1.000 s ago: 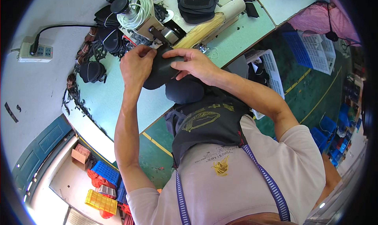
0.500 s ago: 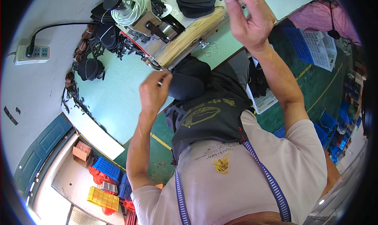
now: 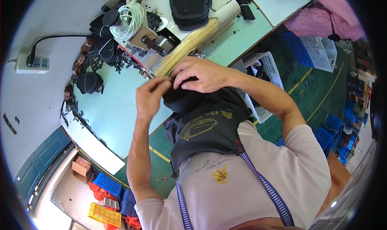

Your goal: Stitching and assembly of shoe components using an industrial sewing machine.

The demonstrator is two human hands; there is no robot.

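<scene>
My left hand (image 3: 151, 95) is closed in a pinch at the near end of the sewing machine (image 3: 151, 40). Its fingertips meet the edge of a black fabric piece (image 3: 179, 94), rounded and partly hidden beneath my hands. Close beside it, my right hand (image 3: 205, 75) curls its fingers over the same piece, thumb and forefinger drawn together. A pale yellow padded strip (image 3: 187, 44) runs along the machine just beyond my fingers. On the machine bed lies a stack of black fabric pieces (image 3: 190, 8).
A coil of pale cord (image 3: 131, 22) hangs on the machine. Black bundles (image 3: 89, 82) and scraps line the left side of the pale green table (image 3: 117, 109). Right of my lap stands a white crate (image 3: 272, 69). A person in a pink checked garment (image 3: 306, 22) is at the far right.
My right hand has come down from the stack of black pieces to the black fabric piece beside my left hand. My left hand has shifted slightly left and down.
</scene>
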